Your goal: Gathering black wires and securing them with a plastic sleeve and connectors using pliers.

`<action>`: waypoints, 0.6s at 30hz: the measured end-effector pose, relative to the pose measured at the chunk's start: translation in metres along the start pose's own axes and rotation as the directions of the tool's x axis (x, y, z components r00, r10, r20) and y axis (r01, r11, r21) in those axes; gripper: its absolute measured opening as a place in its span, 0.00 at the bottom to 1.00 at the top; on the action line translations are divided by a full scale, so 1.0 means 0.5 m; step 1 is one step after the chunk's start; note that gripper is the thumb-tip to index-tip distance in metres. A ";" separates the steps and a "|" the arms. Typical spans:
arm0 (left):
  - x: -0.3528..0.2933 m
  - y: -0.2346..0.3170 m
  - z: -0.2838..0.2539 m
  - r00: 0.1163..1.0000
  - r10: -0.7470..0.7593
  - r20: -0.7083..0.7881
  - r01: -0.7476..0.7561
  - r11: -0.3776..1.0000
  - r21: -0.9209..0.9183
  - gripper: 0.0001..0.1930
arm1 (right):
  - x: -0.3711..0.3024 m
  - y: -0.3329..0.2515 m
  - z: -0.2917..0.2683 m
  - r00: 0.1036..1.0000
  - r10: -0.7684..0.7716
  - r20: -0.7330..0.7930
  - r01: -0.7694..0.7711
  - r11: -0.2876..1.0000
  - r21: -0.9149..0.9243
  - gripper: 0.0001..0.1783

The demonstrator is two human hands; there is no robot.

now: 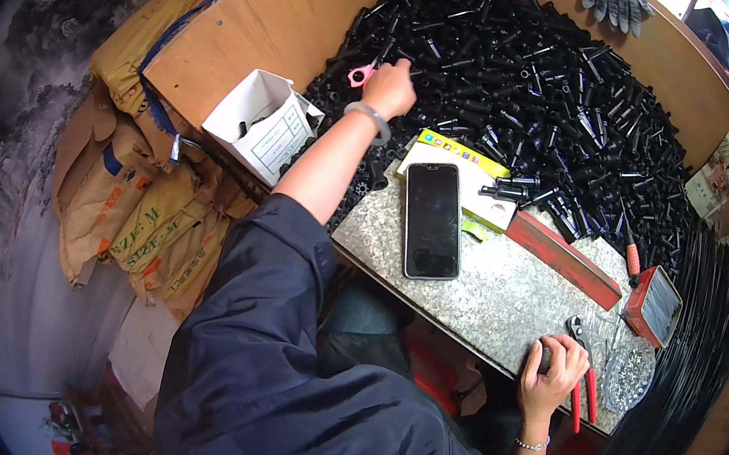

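My left hand [388, 91] reaches into the left side of a large heap of black tubular parts [503, 63]. Its fingers curl downward; whatever they grip is hidden under the hand. Right beside it shows a pink ring-shaped handle [360, 75]. At the near right edge of the speckled worktop [494, 284], my right hand [554, 371] has its fingers bent around a small dark piece [545, 359], which I cannot identify. Red-handled pliers [585, 391] lie against the right side of that hand.
A phone [433, 222] leans on a white-and-yellow box [455, 155]. Beyond lie a red metal bar [565, 259], a red tin [653, 306], an orange-handled tool [632, 258] and a clear dish [629, 374]. Long black strands [697, 332] hang right. An open white carton [260, 128] stands left.
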State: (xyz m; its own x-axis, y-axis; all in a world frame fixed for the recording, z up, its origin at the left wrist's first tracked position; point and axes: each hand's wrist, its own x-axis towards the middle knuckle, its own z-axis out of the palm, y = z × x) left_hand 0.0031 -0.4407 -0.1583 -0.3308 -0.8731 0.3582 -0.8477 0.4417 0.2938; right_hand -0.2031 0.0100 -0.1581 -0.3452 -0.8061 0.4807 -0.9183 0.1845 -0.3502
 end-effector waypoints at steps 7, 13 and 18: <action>0.022 0.275 -0.007 0.896 -0.366 0.253 0.406 0.905 -0.129 0.27 | -0.006 0.004 -0.004 1.000 0.023 0.019 -0.022 0.999 -0.038 0.06; 0.016 0.415 0.027 0.966 -0.160 0.202 0.226 0.901 -0.369 0.29 | -0.015 0.008 0.011 1.000 -0.017 -0.011 0.017 0.999 -0.040 0.06; -0.020 0.346 -0.107 0.910 0.412 -0.050 -0.400 0.839 -0.369 0.22 | -0.020 0.015 0.003 1.000 -0.001 -0.020 0.000 0.999 -0.048 0.06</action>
State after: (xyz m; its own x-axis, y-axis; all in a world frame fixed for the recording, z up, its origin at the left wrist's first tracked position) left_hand -0.1181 -0.3447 -0.0635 -0.6292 -0.6021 0.4915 -0.4257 0.7960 0.4302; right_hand -0.2061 0.0186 -0.1666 -0.3486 -0.7946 0.4971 -0.9264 0.2113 -0.3118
